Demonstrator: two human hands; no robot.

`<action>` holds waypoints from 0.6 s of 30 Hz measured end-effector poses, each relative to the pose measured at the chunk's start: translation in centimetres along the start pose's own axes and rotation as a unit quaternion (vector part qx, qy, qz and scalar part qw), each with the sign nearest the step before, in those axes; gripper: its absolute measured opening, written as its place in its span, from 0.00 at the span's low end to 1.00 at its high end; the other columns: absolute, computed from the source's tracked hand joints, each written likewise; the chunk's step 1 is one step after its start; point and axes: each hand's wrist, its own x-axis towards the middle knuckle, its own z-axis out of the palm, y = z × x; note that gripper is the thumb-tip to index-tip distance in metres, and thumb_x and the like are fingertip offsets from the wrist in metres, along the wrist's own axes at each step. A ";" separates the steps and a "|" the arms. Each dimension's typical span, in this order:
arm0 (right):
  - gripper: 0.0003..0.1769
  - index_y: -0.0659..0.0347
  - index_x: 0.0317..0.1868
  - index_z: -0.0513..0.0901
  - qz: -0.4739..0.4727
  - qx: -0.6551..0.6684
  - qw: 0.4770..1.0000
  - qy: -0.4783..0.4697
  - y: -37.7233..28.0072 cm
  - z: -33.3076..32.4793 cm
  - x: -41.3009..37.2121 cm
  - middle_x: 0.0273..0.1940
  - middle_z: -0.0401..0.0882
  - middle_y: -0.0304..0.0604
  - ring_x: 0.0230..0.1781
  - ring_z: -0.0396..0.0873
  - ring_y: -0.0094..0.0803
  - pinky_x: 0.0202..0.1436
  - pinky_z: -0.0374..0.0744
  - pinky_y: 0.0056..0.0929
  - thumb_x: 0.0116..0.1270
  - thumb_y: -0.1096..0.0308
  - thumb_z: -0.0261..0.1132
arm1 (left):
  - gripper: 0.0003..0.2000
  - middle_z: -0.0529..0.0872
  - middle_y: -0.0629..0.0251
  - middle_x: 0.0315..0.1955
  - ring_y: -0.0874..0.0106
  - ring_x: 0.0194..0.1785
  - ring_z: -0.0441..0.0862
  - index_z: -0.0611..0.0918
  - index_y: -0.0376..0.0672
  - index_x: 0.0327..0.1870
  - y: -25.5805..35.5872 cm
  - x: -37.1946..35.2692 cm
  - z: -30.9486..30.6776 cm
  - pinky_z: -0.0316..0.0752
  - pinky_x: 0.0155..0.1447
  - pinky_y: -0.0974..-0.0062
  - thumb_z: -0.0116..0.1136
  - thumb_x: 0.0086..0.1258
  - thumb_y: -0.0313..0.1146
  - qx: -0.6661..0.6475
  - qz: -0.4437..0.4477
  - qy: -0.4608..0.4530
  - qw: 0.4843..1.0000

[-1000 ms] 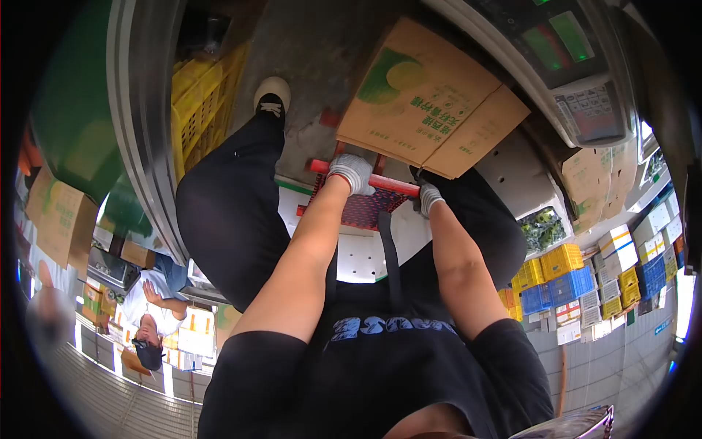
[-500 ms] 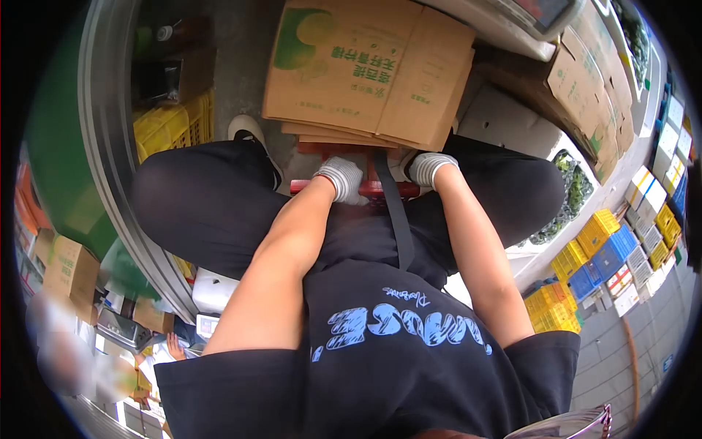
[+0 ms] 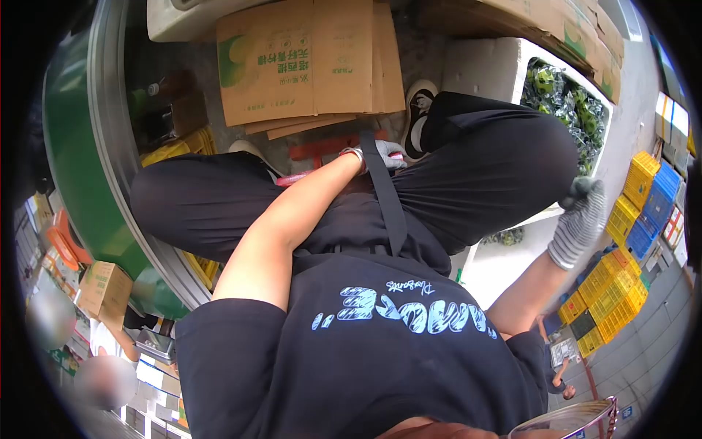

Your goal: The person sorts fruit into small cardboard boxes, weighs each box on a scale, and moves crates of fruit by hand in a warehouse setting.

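Down between the knees, the left hand (image 3: 395, 156) is clenched round the red bar (image 3: 318, 151), lying left-to-right just below the flattened cartons (image 3: 307, 62), while the right hand (image 3: 581, 223) hangs well off right, fingers curled, grip unclear.

My right hand (image 3: 581, 223) has let go of the red handle (image 3: 322, 151) and swung out to my right. It now hangs in the air beside my right knee, holding nothing. The flattened cardboard boxes (image 3: 307, 62) have shifted left in my view, and a white box of greens (image 3: 563, 95) has come into sight.
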 end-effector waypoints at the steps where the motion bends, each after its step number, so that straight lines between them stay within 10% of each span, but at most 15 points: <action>1: 0.19 0.66 0.38 0.80 0.015 0.009 1.000 0.014 3.0 -1.4 0.6 0.29 0.78 0.42 0.24 0.71 0.23 0.30 0.70 0.20 0.72 0.57 0.52 | 0.22 0.85 0.58 0.43 0.67 0.46 0.82 0.80 0.45 0.52 0.0 0.8 0.2 0.73 0.53 0.73 0.58 0.62 0.49 -0.025 -0.006 0.002 1.000; 5: 0.10 0.66 0.44 0.77 -0.072 -0.361 0.928 -0.051 25.7 -5.9 2.4 0.38 0.79 0.43 0.34 0.76 0.33 0.40 0.75 0.32 0.68 0.74 0.50 | 0.15 0.87 0.63 0.31 0.70 0.37 0.83 0.85 0.43 0.40 2.3 0.7 0.2 0.74 0.46 0.74 0.57 0.62 0.44 -0.036 -0.067 0.052 0.996; 11: 0.15 0.64 0.47 0.75 -0.008 -0.416 0.909 0.036 19.7 1.5 -2.0 0.43 0.77 0.48 0.50 0.73 0.43 0.51 0.72 0.38 0.62 0.65 0.57 | 0.20 0.78 0.50 0.53 0.56 0.58 0.74 0.78 0.40 0.54 5.5 -6.2 -2.4 0.68 0.62 0.67 0.52 0.64 0.42 0.103 0.036 0.159 0.981; 14: 0.16 0.63 0.45 0.77 -0.102 -0.499 0.860 0.006 19.3 1.5 -2.0 0.40 0.77 0.48 0.45 0.74 0.44 0.48 0.73 0.40 0.60 0.63 0.59 | 0.15 0.85 0.55 0.32 0.59 0.40 0.83 0.84 0.40 0.35 8.0 -14.4 -7.4 0.75 0.47 0.67 0.54 0.62 0.44 0.171 -0.041 0.235 0.956; 16: 0.13 0.61 0.42 0.78 -0.107 -0.468 0.877 0.033 19.7 1.8 -1.7 0.40 0.77 0.47 0.43 0.75 0.45 0.47 0.73 0.40 0.60 0.63 0.59 | 0.13 0.84 0.55 0.27 0.60 0.32 0.83 0.84 0.42 0.29 1.1 -18.0 -13.2 0.75 0.43 0.67 0.54 0.59 0.43 0.339 -0.194 0.497 0.775; 17: 0.12 0.60 0.41 0.79 -0.110 -0.454 0.883 0.045 19.9 1.7 -1.7 0.40 0.77 0.47 0.43 0.75 0.45 0.47 0.74 0.40 0.60 0.63 0.59 | 0.17 0.85 0.51 0.32 0.57 0.40 0.83 0.84 0.41 0.35 2.6 -20.1 -13.7 0.74 0.48 0.68 0.57 0.58 0.46 0.046 -0.172 0.689 0.703; 18: 0.11 0.59 0.40 0.79 -0.113 -0.439 0.890 0.053 19.7 1.7 -1.8 0.39 0.77 0.47 0.42 0.75 0.45 0.46 0.74 0.40 0.60 0.64 0.59 | 0.20 0.84 0.50 0.37 0.57 0.44 0.82 0.83 0.39 0.40 0.7 -20.9 -15.3 0.73 0.50 0.68 0.59 0.57 0.49 0.120 -0.224 0.715 0.651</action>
